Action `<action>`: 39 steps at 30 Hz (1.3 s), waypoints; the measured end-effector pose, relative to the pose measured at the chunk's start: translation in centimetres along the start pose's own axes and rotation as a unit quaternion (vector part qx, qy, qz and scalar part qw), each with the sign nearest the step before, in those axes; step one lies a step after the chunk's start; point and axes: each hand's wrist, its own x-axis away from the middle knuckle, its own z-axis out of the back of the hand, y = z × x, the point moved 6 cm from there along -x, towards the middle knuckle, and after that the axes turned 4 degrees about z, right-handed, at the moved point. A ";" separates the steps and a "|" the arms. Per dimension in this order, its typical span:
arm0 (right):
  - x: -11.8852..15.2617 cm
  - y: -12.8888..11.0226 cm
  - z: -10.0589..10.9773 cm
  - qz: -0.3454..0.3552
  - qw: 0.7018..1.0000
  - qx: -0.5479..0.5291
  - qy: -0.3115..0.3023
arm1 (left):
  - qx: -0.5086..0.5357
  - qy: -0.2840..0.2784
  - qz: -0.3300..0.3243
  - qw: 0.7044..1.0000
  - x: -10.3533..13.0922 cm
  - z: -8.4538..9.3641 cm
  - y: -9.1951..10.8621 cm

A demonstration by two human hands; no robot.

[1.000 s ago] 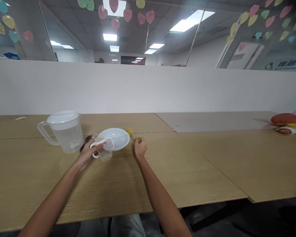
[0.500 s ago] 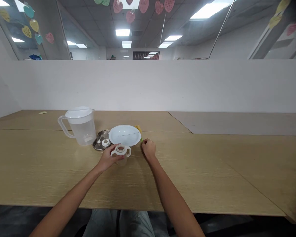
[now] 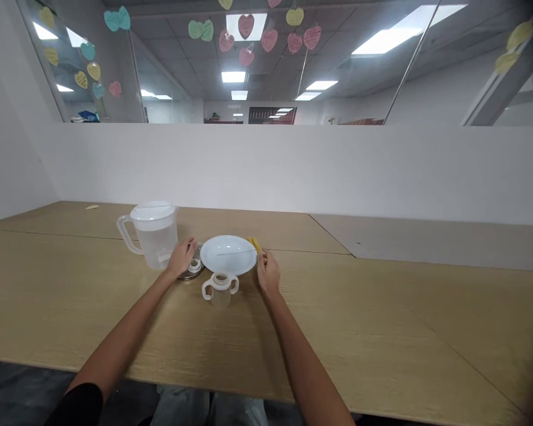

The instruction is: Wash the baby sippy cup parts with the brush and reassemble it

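My left hand (image 3: 182,258) is over the near-left part of a small metal tray (image 3: 190,276), its fingers pinched together; what they hold, if anything, is hidden. A white ring-shaped cap (image 3: 195,265) lies in the tray. My right hand (image 3: 269,272) is closed at the right rim of a white plate (image 3: 228,244), on the lower end of a slim yellow-tipped item (image 3: 254,243) whose kind I cannot tell. In front of the plate, a clear cup with two white handles (image 3: 221,290) stands upright, open at the top, with neither hand touching it.
A translucent lidded pitcher (image 3: 156,236) stands just left of the tray, its handle pointing left. A small pale flat piece (image 3: 92,207) lies at the far left of the wooden table (image 3: 382,331). A white wall (image 3: 266,168) runs behind.
My left hand has let go of the two-handled cup and moved up and left to the tray. The right hand stays by the yellow-tipped item. The camera view has tilted slightly.
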 end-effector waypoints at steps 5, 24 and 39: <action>0.0 -0.6 -1.6 0.031 0.998 -0.018 -0.047 | -0.066 -0.087 0.017 0.994 -3.0 -3.3 -1.3; -0.3 0.5 -1.4 -0.019 0.998 -0.046 -0.045 | -0.147 -0.124 0.057 0.980 -5.0 -4.5 -3.3; 0.8 -3.1 1.4 0.010 0.974 -0.150 0.171 | -0.229 -0.058 0.053 0.970 -4.7 -1.7 0.0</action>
